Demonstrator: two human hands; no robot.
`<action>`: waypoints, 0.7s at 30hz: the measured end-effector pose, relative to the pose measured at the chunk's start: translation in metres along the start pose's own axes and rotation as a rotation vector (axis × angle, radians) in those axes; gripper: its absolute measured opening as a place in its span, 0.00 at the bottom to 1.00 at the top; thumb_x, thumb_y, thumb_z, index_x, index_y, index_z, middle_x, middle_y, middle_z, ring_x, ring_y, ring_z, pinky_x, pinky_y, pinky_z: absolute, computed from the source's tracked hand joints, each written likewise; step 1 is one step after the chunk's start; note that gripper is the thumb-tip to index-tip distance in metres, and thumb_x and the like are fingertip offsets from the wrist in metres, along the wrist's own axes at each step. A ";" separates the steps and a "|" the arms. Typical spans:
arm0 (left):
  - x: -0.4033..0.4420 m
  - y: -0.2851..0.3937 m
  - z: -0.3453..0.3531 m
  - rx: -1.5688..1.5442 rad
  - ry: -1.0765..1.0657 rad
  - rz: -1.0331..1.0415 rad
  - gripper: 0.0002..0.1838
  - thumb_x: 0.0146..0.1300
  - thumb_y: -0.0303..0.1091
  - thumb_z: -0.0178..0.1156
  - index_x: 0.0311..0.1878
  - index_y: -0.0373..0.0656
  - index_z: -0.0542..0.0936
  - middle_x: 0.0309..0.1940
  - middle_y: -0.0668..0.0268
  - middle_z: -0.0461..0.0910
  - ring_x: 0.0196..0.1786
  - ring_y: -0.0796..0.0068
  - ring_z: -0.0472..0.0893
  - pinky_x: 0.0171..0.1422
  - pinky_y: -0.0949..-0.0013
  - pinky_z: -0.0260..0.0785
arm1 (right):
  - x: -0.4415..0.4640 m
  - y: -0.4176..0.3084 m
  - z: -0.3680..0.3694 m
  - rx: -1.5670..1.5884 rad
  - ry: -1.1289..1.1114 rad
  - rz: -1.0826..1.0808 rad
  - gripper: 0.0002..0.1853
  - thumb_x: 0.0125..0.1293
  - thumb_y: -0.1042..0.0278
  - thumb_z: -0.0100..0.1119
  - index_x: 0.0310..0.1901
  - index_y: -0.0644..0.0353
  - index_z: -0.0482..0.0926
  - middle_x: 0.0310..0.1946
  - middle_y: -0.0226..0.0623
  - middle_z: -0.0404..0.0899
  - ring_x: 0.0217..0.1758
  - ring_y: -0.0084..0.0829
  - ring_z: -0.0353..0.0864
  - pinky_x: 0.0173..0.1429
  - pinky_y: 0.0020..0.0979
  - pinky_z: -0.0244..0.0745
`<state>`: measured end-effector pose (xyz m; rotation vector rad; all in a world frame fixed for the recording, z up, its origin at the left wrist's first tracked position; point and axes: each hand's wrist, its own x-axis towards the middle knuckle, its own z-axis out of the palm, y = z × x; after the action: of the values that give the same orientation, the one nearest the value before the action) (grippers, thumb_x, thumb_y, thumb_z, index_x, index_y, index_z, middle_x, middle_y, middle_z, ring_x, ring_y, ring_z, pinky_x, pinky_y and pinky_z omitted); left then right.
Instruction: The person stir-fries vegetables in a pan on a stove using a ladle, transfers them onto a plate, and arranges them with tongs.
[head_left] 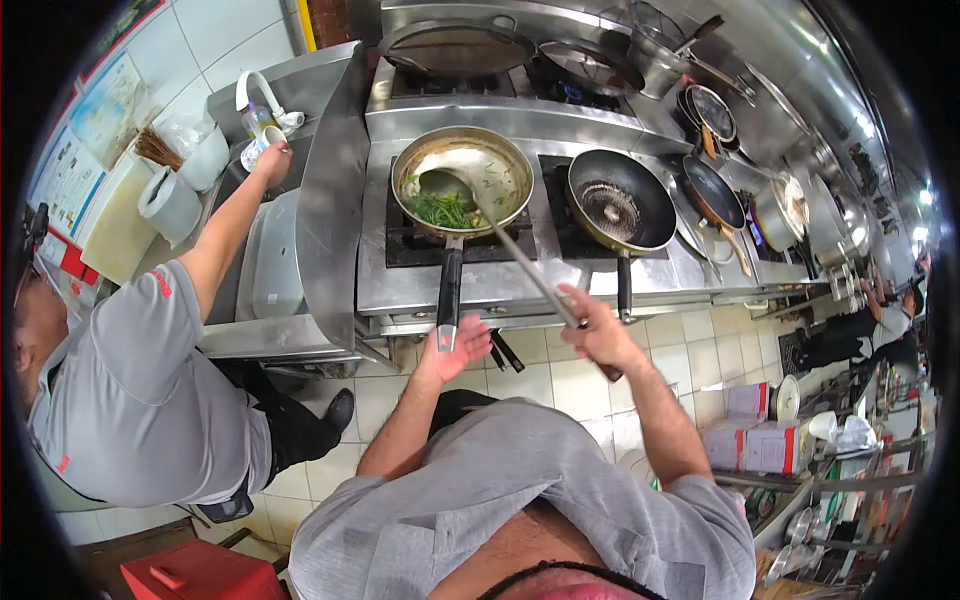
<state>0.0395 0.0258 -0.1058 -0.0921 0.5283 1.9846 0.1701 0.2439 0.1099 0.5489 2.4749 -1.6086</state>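
Observation:
My right hand (pixel 601 332) is wrapped round the long handle of a ladle (pixel 528 262). The ladle slants up to the left, its dark bowl down inside a wide frying pan (pixel 518 165) on the front left burner. Chopped green herbs (pixel 442 209) lie in the pan beside the bowl, with bits scattered over the pale base. My left hand (pixel 460 348) is open, palm turned up and fingers spread, right by the end of the pan's black handle (pixel 451 283). Whether it touches that handle I cannot tell.
A black wok (pixel 622 200) sits on the burner to the right. Two large pans (pixel 455 48) (pixel 590 78) stand on the rear burners. At left, a co-worker (pixel 160 370) reaches a cup (pixel 270 137) toward the sink tap (pixel 243 92). More pans (pixel 715 190) line the right.

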 end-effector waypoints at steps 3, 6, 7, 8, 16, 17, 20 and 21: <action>-0.025 0.053 0.100 -0.086 -0.055 0.071 0.30 0.65 0.58 0.47 0.55 0.39 0.71 0.37 0.60 0.79 0.34 0.65 0.81 0.42 0.62 0.76 | 0.023 0.004 0.010 -0.157 0.118 -0.054 0.37 0.50 0.82 0.55 0.66 0.59 0.60 0.25 0.37 0.74 0.17 0.22 0.71 0.20 0.27 0.67; -0.005 0.075 0.086 0.015 -0.137 -0.110 0.22 0.65 0.53 0.51 0.45 0.42 0.74 0.27 0.67 0.74 0.22 0.78 0.73 0.25 0.75 0.68 | 0.067 -0.001 0.038 -0.308 0.317 -0.191 0.37 0.49 0.82 0.54 0.65 0.60 0.60 0.26 0.42 0.75 0.19 0.25 0.73 0.23 0.30 0.70; -0.005 0.071 0.092 0.048 0.018 -0.132 0.14 0.64 0.47 0.55 0.37 0.45 0.72 0.22 0.73 0.68 0.17 0.85 0.64 0.18 0.79 0.57 | 0.072 -0.022 0.049 -0.235 0.259 -0.055 0.36 0.50 0.81 0.53 0.65 0.59 0.61 0.33 0.50 0.76 0.32 0.36 0.77 0.35 0.36 0.72; -0.002 0.074 0.089 0.088 -0.009 -0.144 0.12 0.64 0.44 0.56 0.36 0.46 0.71 0.21 0.73 0.68 0.18 0.84 0.66 0.19 0.77 0.59 | 0.073 -0.034 0.057 -0.155 0.201 0.078 0.34 0.51 0.80 0.53 0.64 0.58 0.62 0.40 0.58 0.78 0.46 0.47 0.80 0.46 0.42 0.73; -0.021 0.109 0.061 0.377 0.060 -0.299 0.08 0.57 0.30 0.58 0.32 0.48 0.66 0.12 0.74 0.64 0.16 0.80 0.66 0.19 0.73 0.60 | -0.030 -0.016 0.066 -0.857 0.265 -0.002 0.36 0.52 0.79 0.50 0.64 0.38 0.63 0.42 0.45 0.77 0.44 0.46 0.78 0.47 0.42 0.75; -0.026 0.107 0.049 0.397 0.007 -0.288 0.08 0.56 0.29 0.57 0.31 0.48 0.66 0.11 0.73 0.63 0.14 0.80 0.66 0.18 0.73 0.60 | -0.045 -0.015 0.069 -0.851 0.317 -0.004 0.36 0.52 0.79 0.50 0.64 0.38 0.63 0.42 0.44 0.77 0.44 0.46 0.78 0.46 0.42 0.75; -0.097 0.081 0.033 0.337 -0.047 -0.338 0.06 0.51 0.24 0.51 0.28 0.46 0.66 0.09 0.70 0.61 0.09 0.75 0.64 0.13 0.70 0.58 | -0.097 -0.024 0.105 -0.762 0.412 0.152 0.36 0.50 0.81 0.49 0.63 0.41 0.64 0.41 0.47 0.77 0.42 0.48 0.78 0.46 0.43 0.74; -0.133 0.075 0.036 0.395 -0.039 -0.305 0.06 0.51 0.23 0.52 0.28 0.45 0.65 0.09 0.70 0.61 0.09 0.74 0.65 0.14 0.69 0.60 | -0.119 -0.032 0.119 -0.642 0.448 0.206 0.35 0.50 0.80 0.51 0.62 0.43 0.65 0.40 0.48 0.77 0.44 0.47 0.78 0.48 0.41 0.73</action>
<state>0.0418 -0.0987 -0.0106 0.1060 0.8201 1.5537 0.2584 0.0981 0.1246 1.0861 2.8982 -0.5920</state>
